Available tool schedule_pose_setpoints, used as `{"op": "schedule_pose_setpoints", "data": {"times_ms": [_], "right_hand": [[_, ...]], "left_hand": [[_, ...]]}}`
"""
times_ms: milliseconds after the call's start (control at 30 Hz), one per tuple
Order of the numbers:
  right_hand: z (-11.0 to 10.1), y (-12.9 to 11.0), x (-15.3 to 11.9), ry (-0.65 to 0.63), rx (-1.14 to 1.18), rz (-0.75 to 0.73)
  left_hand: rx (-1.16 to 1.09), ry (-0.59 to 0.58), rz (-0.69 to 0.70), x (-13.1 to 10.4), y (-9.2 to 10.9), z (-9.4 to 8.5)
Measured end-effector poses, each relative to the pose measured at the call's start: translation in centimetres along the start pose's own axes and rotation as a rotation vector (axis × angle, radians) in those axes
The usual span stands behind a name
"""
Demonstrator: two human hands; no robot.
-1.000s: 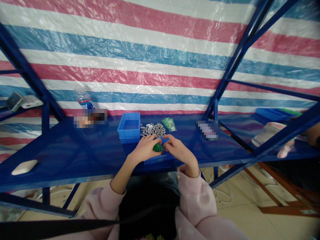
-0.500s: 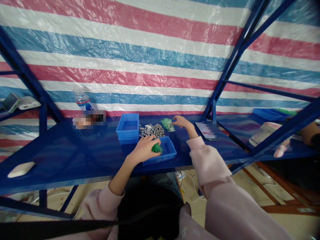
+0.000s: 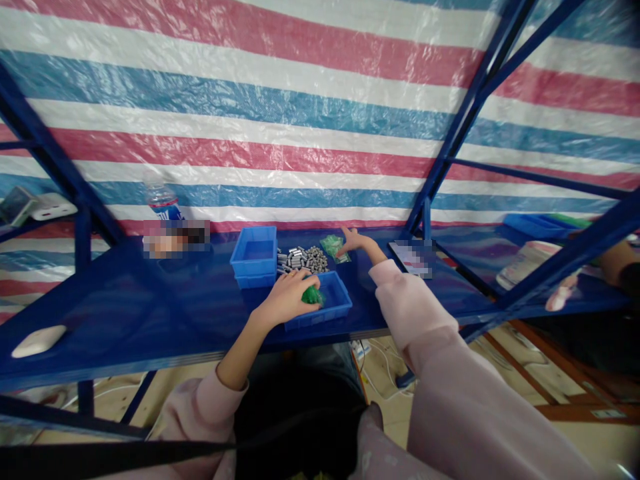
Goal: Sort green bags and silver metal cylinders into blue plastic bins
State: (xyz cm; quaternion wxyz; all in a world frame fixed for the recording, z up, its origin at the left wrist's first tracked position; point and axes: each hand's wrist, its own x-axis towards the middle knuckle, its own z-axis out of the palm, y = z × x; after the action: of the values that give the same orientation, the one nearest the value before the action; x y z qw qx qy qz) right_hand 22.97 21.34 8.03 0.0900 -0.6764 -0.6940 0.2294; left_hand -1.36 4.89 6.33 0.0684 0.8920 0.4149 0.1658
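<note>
Curled round a crumpled green plastic bag [image 3: 312, 294], my left hand [image 3: 289, 297] is over the near blue tray [image 3: 341, 305]. My right hand [image 3: 356, 241] has its fingers spread at the right edge of a second, paler green plastic bag [image 3: 331, 246] lying on the table. Whether the fingertips press on that bag I cannot tell. Left of it lies a pile of small silvery metal cylinders [image 3: 315, 259]. Two stacked blue trays [image 3: 254, 257] stand left of the pile.
A clear bottle [image 3: 164, 200] stands at the back left, a white mouse-shaped object [image 3: 39, 341] at the front left. A phone-like slab [image 3: 411, 259] lies right of my right hand. Blue metal posts [image 3: 445, 147] flank the blue table [image 3: 200, 300]. Another person's arm [image 3: 620, 263] is far right.
My right hand has moved left onto the edge of the paler green bag, its fingers spreading wider. My left hand stays over the near tray with its bag.
</note>
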Motion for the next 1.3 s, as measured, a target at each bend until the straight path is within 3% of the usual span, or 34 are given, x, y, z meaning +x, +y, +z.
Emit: {"op": "schedule_pose_setpoints", "data": {"times_ms": [133,300,733,900,1067,1200,1300], "right_hand": [[0.1,-1.4,1.1,-0.082,-0.082,-0.226],[0.6,-1.6,0.7,-0.209,-0.09,-0.237],[2.6,0.4,-7.6,-0.271,-0.28,-0.272],[3.9,0.3,-9.0,-0.206,-0.276,-0.25],[4.0,0.6,-9.8,-0.118,-0.253,-0.235],[4.2,1.8,-12.0,0.06,-0.194,-0.16],[5.5,3.1,-14.0,0.225,-0.129,-0.078]], "left_hand": [[-0.004,-0.003,-0.002,0.0,0.0,0.0],[-0.006,0.001,0.003,0.0,-0.1,0.0],[-0.01,0.003,0.021,0.1,-0.3,0.1],[-0.023,0.012,0.032,0.0,-0.3,0.1],[-0.023,0.014,0.026,0.1,-0.4,0.2],[-0.032,0.014,0.021,0.0,-0.3,0.2],[-0.041,0.02,0.023,0.0,-0.3,0.1]]}}
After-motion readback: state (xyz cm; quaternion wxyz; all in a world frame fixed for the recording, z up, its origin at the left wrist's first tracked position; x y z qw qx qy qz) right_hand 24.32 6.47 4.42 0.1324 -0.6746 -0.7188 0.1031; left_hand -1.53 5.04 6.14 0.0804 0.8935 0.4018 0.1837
